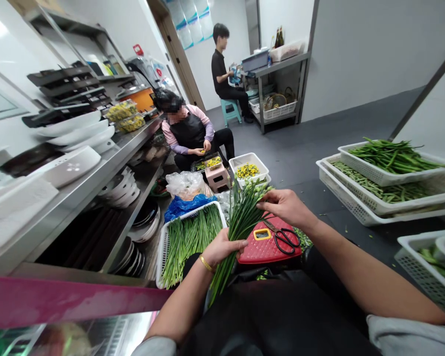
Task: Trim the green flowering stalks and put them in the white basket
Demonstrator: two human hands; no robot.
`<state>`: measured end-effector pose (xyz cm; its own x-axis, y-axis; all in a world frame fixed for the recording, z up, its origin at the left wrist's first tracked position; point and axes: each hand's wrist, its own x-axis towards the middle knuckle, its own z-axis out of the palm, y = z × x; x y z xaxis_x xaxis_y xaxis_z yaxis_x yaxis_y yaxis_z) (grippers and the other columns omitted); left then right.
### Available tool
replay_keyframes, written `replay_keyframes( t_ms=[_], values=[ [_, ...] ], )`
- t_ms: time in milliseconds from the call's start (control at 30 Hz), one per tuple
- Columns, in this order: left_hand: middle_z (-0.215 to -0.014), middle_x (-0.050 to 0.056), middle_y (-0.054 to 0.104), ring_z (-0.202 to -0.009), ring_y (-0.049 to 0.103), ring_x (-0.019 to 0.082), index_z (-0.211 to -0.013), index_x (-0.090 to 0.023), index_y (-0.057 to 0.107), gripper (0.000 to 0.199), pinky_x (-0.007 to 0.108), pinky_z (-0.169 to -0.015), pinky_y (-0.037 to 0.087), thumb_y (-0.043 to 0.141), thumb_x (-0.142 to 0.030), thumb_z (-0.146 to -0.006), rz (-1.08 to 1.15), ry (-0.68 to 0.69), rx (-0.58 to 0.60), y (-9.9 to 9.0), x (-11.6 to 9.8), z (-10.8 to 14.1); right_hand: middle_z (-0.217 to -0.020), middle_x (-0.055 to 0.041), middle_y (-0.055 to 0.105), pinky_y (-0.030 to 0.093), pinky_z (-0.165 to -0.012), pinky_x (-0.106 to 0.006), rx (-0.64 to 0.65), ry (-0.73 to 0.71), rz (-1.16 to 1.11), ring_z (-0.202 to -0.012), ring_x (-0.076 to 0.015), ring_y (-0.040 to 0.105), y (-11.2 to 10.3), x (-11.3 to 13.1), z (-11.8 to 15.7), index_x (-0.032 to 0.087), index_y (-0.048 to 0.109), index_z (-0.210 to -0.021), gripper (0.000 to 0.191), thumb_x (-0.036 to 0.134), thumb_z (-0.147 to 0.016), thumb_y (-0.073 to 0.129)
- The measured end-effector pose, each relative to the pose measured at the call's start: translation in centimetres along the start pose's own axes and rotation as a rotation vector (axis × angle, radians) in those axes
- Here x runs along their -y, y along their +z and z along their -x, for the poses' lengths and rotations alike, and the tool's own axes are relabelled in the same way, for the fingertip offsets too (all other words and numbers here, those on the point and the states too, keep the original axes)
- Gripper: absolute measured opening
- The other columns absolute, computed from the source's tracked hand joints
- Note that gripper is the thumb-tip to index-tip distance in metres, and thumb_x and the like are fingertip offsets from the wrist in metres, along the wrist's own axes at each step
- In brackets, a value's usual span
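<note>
My left hand (224, 247) is wrapped round a bunch of long green stems (241, 210), which stands tilted with its budded tips up and away from me. At the upper right side of the bunch, my right hand (284, 205) pinches a few of the stems near their tips. Behind the bunch is a red quilted surface (250, 249) bearing black-handled scissors (286, 241) and a small yellow-framed item (262, 234). Left of my hands, a white basket (162, 252) holds more green stems laid side by side.
A seated person (187, 126) handles yellow flowers beside a white basket (261, 165). Another person (222, 69) sits by a metal table (282, 64). Stacked baskets (363, 210) of green beans stand right. Metal shelving (85, 193) with dishes runs along the left.
</note>
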<state>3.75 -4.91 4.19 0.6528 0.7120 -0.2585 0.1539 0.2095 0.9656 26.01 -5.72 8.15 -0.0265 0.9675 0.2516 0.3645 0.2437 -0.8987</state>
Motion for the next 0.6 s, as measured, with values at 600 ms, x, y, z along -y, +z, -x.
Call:
replay_keyframes(
  t_ms=[600],
  values=[
    [-0.045, -0.004, 0.051, -0.04, 0.044, 0.008, -0.058, -0.015, 0.051, 0.049, 0.021, -0.043, 0.034, 0.078, -0.056, -0.056, -0.189, -0.061, 0.003, -1.6, 0.0, -0.3, -0.079, -0.0045, 0.074, 0.038, -0.058, -0.026, 0.304, -0.055, 0.819, -0.072, -0.0185, 0.065, -1.6, 0.6, -0.4, 0.026, 0.076, -0.091, 0.019, 0.023, -0.081, 0.06]
  ],
)
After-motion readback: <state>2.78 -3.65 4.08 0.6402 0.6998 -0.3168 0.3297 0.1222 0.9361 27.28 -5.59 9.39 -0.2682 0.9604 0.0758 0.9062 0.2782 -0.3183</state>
